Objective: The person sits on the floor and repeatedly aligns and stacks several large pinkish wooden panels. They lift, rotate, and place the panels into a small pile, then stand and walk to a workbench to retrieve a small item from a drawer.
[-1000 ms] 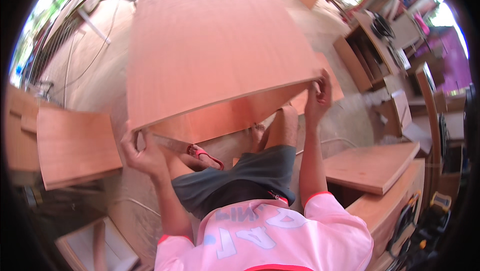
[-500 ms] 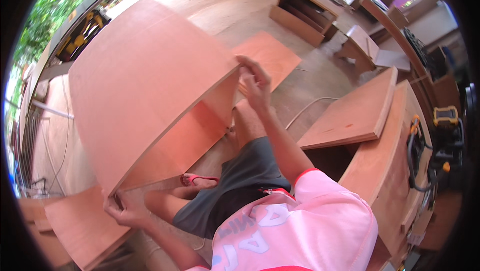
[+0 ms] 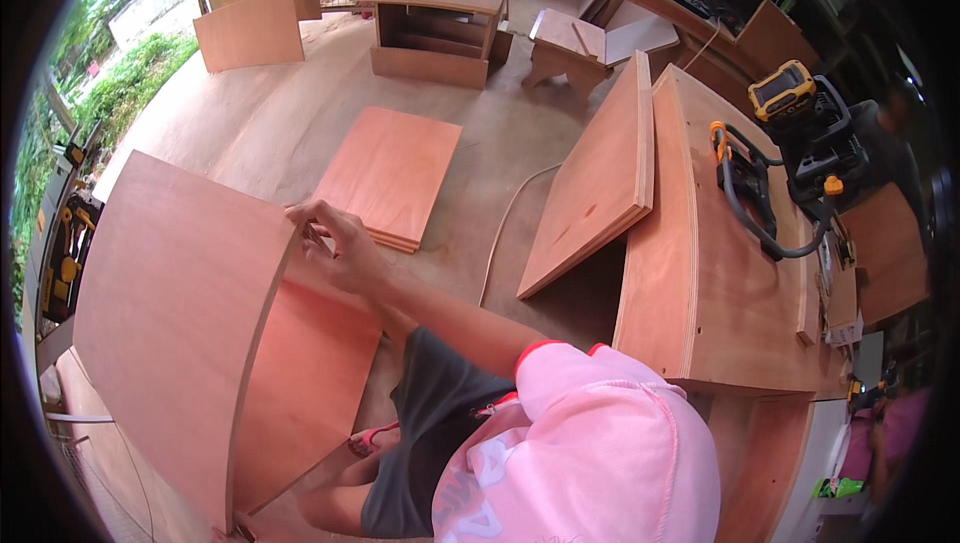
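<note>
A large plywood panel [image 3: 170,313] stands tilted on its edge at my left, its thin edge turned toward me. My right hand [image 3: 330,238] grips the panel's upper corner, fingers curled over the edge. A second plywood sheet [image 3: 305,383] lies behind it, near my knees. My left hand is hidden behind the panel's lower end. I am crouched on the floor, with a red sandal [image 3: 372,436] showing under my leg.
A stack of plywood sheets [image 3: 390,173] lies on the concrete floor ahead, beside a cable [image 3: 497,238]. A board [image 3: 595,183] leans on a plywood workbench [image 3: 690,283] at my right that carries power tools [image 3: 765,198]. A cabinet [image 3: 435,38] and stool [image 3: 565,43] stand farther off.
The panel has swung down from overhead to stand on edge at my left. My right hand stays on its upper corner, and my view has turned toward the workbench.
</note>
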The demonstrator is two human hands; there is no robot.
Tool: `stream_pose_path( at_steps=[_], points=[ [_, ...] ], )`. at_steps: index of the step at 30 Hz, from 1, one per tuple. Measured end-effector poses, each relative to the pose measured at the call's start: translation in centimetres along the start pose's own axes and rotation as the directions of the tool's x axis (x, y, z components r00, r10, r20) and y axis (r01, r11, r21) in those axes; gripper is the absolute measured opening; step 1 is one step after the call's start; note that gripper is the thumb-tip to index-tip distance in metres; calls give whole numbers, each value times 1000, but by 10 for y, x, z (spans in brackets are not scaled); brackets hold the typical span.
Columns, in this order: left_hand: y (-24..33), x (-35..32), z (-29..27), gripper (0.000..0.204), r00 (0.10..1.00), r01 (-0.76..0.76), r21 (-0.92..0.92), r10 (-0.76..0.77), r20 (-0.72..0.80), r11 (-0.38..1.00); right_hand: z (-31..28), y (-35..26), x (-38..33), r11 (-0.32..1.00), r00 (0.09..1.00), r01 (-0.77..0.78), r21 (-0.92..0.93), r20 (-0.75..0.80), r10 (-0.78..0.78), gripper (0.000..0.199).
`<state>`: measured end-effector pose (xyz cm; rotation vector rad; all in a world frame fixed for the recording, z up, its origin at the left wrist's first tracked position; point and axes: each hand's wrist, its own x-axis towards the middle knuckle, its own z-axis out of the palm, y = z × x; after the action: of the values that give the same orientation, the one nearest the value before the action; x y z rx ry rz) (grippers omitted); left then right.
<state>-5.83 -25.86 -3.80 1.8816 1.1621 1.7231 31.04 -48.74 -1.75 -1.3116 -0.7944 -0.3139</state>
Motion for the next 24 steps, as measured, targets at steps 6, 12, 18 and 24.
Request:
stream_pose_path(
  at_steps=[6,12,18,24],
  points=[
    [-24,2,3,56,982,-184,112,186,-13,977,3,2,-3,998,1000,-30,-52,3,31,37],
    [-12,7,11,52,999,-45,-42,45,-4,998,6,13,-5,995,1000,-14,-102,13,15,41],
    [-3,5,5,57,993,-117,74,118,-12,990,13,21,-8,996,1000,-13,-84,-15,12,40],
    [-9,11,0,35,958,-285,338,258,124,897,18,22,-12,993,995,-59,-103,-80,51,34]
  ],
)
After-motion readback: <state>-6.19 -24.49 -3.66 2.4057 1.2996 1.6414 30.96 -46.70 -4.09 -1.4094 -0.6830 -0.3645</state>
